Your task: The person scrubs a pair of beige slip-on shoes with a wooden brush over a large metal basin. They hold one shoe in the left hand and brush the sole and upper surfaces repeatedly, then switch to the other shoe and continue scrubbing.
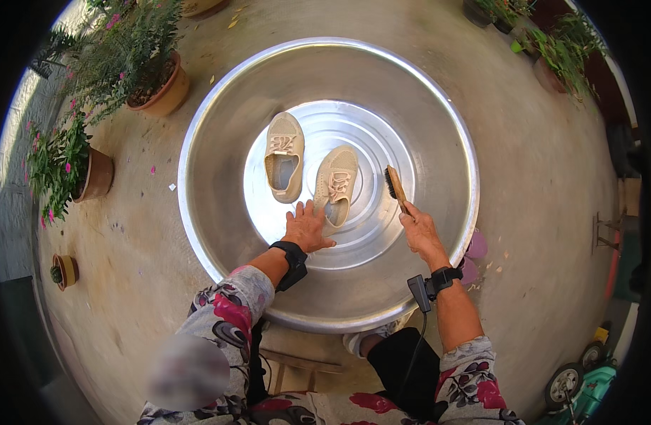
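Before me stands a wide, round metal basin [330,297] with two beige lace-up canvas shoes inside. The left shoe [284,159] lies on the basin's floor, toe pointing away from me. Beside it, the right shoe [338,178] sits slightly closer to me and a little tilted to the right. My left hand [305,228] is spread over the heel side of the right shoe, fingers apart; whether it touches the shoe is unclear. In my right hand [422,234] is the handle of a wooden scrubbing brush [398,186], its dark bristles facing left, apart from the shoes.
Potted flowering plants [160,87] stand on the concrete floor at the left, with a small potted cactus [65,272] nearer. More pots [551,71] are at the far right. Purple slippers [474,249] lie against the basin's right side. A green wheeled toy [591,390] is at lower right.
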`<action>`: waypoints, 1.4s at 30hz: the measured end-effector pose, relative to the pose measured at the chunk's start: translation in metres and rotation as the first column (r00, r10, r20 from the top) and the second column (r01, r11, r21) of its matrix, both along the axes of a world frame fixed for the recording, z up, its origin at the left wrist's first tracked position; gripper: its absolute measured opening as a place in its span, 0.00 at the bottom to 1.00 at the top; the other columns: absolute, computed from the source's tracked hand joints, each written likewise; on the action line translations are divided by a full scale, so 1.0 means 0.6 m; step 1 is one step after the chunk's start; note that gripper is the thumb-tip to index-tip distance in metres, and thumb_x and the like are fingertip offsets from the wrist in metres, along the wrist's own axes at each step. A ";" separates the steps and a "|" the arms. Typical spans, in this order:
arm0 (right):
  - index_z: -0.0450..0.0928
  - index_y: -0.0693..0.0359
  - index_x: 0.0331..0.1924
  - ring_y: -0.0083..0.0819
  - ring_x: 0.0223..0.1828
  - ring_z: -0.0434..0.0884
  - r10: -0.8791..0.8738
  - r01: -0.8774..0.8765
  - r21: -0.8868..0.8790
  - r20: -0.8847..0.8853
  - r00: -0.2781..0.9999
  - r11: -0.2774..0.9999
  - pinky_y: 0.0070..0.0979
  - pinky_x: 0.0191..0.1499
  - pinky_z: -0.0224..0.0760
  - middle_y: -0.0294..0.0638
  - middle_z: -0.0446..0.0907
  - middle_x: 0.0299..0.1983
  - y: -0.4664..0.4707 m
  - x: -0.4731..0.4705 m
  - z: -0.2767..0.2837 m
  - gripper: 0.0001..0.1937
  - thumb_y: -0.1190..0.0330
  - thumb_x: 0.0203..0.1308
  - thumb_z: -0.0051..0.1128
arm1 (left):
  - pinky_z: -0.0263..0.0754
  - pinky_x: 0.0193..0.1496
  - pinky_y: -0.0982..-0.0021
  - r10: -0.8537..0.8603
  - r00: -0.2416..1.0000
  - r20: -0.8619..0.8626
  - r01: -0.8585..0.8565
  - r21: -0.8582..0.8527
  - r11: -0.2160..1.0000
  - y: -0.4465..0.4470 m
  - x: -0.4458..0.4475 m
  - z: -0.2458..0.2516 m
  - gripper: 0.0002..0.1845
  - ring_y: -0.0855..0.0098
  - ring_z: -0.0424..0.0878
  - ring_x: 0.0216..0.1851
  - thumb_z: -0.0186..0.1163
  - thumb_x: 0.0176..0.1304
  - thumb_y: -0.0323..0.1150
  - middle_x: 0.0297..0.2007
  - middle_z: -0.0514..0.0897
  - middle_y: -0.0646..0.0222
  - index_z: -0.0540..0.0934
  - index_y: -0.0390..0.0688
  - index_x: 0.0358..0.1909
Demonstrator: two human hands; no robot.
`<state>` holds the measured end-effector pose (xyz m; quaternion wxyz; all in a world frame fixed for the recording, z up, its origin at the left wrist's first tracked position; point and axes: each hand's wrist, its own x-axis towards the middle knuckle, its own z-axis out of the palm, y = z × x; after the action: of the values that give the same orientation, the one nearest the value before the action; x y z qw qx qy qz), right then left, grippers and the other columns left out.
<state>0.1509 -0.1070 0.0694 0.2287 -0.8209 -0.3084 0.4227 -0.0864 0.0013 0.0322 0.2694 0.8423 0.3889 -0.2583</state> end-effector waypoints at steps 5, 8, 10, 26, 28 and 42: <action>0.67 0.62 0.56 0.52 0.41 0.77 0.006 -0.011 0.019 0.284 0.959 1.000 0.39 0.46 0.70 0.58 0.78 0.36 0.010 -0.032 -0.106 0.23 0.63 0.57 0.47 | 0.50 0.64 0.45 -0.108 0.994 -0.015 0.107 -0.037 0.994 -0.009 0.007 -0.008 0.47 0.49 0.36 0.70 0.64 0.46 0.56 0.68 0.45 0.52 0.57 0.44 0.64; 0.65 0.62 0.56 0.54 0.41 0.77 0.031 -0.040 0.025 0.288 0.957 0.999 0.41 0.45 0.70 0.59 0.78 0.37 0.006 -0.064 -0.123 0.23 0.64 0.57 0.48 | 0.52 0.64 0.46 -0.138 0.990 -0.027 0.136 -0.050 0.989 -0.006 0.005 -0.014 0.46 0.48 0.33 0.70 0.65 0.44 0.55 0.68 0.43 0.49 0.60 0.42 0.62; 0.66 0.63 0.57 0.54 0.41 0.77 0.023 -0.040 0.069 0.239 0.971 0.997 0.40 0.46 0.70 0.59 0.78 0.38 0.004 -0.084 -0.120 0.23 0.65 0.56 0.49 | 0.53 0.63 0.47 -0.137 0.991 -0.011 0.136 -0.072 0.988 -0.002 0.003 -0.014 0.46 0.47 0.34 0.69 0.66 0.43 0.55 0.68 0.43 0.47 0.62 0.41 0.62; 0.63 0.56 0.60 0.53 0.33 0.78 0.276 -0.283 -0.018 0.289 0.917 0.959 0.43 0.38 0.71 0.56 0.78 0.30 0.007 -0.177 -0.075 0.25 0.63 0.56 0.47 | 0.57 0.62 0.53 -0.119 0.993 -0.009 0.118 -0.106 0.987 0.003 0.006 -0.023 0.44 0.47 0.34 0.70 0.70 0.37 0.49 0.68 0.41 0.44 0.67 0.37 0.57; 0.63 0.54 0.60 0.53 0.33 0.78 0.321 -0.315 -0.075 0.320 0.891 0.946 0.44 0.37 0.71 0.56 0.78 0.30 0.030 -0.166 -0.084 0.26 0.64 0.55 0.47 | 0.58 0.62 0.53 -0.128 0.992 -0.015 0.126 -0.092 0.988 0.002 0.006 -0.025 0.44 0.47 0.34 0.70 0.70 0.37 0.49 0.67 0.41 0.44 0.68 0.36 0.57; 0.64 0.62 0.57 0.53 0.37 0.78 0.343 -0.327 -0.106 0.268 0.900 0.939 0.43 0.43 0.71 0.57 0.79 0.33 0.142 -0.155 -0.073 0.24 0.64 0.54 0.42 | 0.59 0.61 0.53 -0.127 0.992 -0.007 0.126 -0.116 0.985 0.005 0.005 -0.023 0.47 0.46 0.34 0.69 0.72 0.35 0.47 0.68 0.41 0.44 0.66 0.36 0.58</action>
<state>0.0580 -0.0218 0.0254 0.0823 -0.8137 -0.4618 0.3432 -0.0833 0.0040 0.0185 0.2977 0.8465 0.3210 -0.3030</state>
